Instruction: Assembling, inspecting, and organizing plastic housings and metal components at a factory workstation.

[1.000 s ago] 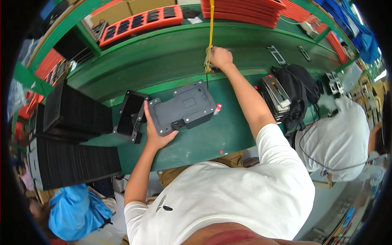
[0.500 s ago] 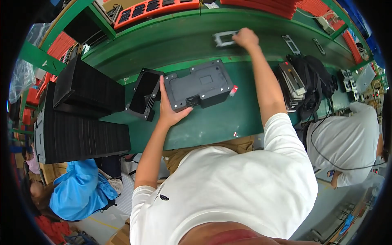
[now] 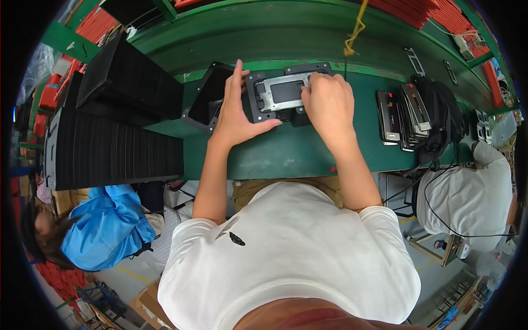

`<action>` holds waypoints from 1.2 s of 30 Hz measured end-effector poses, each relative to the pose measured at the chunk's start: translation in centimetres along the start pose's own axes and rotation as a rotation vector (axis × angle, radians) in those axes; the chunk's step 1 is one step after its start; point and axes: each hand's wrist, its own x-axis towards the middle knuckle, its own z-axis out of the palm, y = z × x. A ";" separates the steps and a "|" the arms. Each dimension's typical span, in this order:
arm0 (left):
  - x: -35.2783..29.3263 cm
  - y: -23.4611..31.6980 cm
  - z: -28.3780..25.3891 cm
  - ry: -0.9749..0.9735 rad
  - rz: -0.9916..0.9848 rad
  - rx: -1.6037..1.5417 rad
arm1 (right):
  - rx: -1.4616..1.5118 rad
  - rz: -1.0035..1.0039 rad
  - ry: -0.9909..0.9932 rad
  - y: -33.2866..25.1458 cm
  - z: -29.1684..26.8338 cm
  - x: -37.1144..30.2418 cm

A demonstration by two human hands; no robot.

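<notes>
A black fixture block with silver dots at its corners lies on the green bench in front of me. Over it is a silver rectangular metal frame with a long opening. My right hand pinches that frame at its right end, fingers curled. At the block's left side, my left hand is open, its thumb stretched along the near edge and its fingers pointing away from me. A second black fixture with a dark recess sits left of this hand, partly covered by it.
Tall stacks of black trays stand at the left. To the right are piled flat devices and a black bag. Two metal frames rest on the ledge. A yellow cord hangs ahead. People sit on both sides.
My right hand has brought the metal frame from the back ledge down over the black block. My left hand has loosened from the block, its fingers now spread. The view has shifted.
</notes>
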 end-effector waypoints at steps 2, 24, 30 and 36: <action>0.3 0.9 -0.2 -0.044 -0.099 0.065 | -0.073 -0.021 0.086 -0.1 0.5 0.3; 0.9 2.4 -0.8 -0.182 -0.007 0.270 | 0.020 -0.033 0.062 0.6 0.0 -0.8; -0.3 4.3 -2.5 -0.177 -0.021 0.233 | 0.286 -0.068 0.043 6.6 -2.3 -1.7; -8.7 2.6 -2.3 -0.002 -0.155 -0.899 | -0.469 0.421 0.275 18.3 1.9 -11.9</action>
